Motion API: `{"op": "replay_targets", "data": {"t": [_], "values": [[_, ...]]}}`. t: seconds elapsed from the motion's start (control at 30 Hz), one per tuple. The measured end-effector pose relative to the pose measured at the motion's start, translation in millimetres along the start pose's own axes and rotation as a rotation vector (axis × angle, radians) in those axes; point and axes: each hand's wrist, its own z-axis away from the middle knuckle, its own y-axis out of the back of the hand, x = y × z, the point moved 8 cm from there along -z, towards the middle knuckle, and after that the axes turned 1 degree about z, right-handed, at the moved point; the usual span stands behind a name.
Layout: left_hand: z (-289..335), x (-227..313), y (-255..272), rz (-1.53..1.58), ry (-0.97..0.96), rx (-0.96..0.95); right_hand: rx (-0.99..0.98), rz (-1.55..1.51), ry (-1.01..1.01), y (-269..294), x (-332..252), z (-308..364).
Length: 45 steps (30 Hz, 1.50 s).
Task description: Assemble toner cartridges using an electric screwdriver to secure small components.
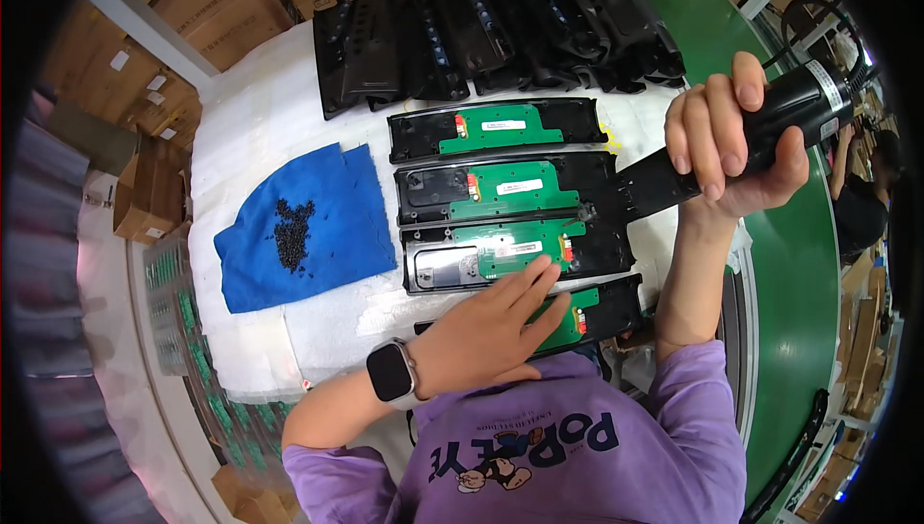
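My right hand (736, 144) is wrapped round a black corded electric screwdriver (799, 105), whose tip end points left toward the right part of the black housings. Below it, my left hand (491, 332) lies with its fingers stretched out over the near housings and holds nothing. Its fingertips rest on or just above a black housing (438, 264) with a green circuit board (510, 240). Behind that one lie a similar housing (428, 187) and a farther one (416, 144). The nearest housing (616, 303) is partly hidden under my left hand and wrist.
A blue cloth (346, 197) on the left of the white-covered table (241, 110) bears a heap of small black screws (292, 235). Several black covers (462, 33) are piled at the back. Cardboard boxes (207, 0) stand behind, and a green surface (794, 332) runs along the right.
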Motion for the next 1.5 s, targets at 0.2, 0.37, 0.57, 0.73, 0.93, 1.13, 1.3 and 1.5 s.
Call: {"op": "replay_targets", "data": {"t": [0.2,0.37,0.57,0.73,0.93,1.13,1.3,1.5], "values": [[0,-16,-14,0.045,0.08,0.021,0.004,0.022,0.017,3,-6,2],[-5,-20,-10,0.051,0.158,0.072,0.016,0.033,0.029,1,-9,3],[0,-22,16,-0.068,0.073,0.063,0.13,0.085,0.057,2,-15,4],[50,-56,101,-0.453,0.379,0.476,0.183,0.087,0.069,5,-16,10],[158,-132,114,-0.665,1.133,0.245,0.178,0.126,0.005,1,-6,9],[169,-136,116,-0.615,1.043,0.475,0.187,0.138,-0.031,-3,9,6],[171,-133,127,-0.575,0.914,0.658,0.189,0.154,-0.04,-1,15,7],[146,-155,88,0.915,0.839,0.991,0.15,0.134,-0.061,-7,24,7]]}}
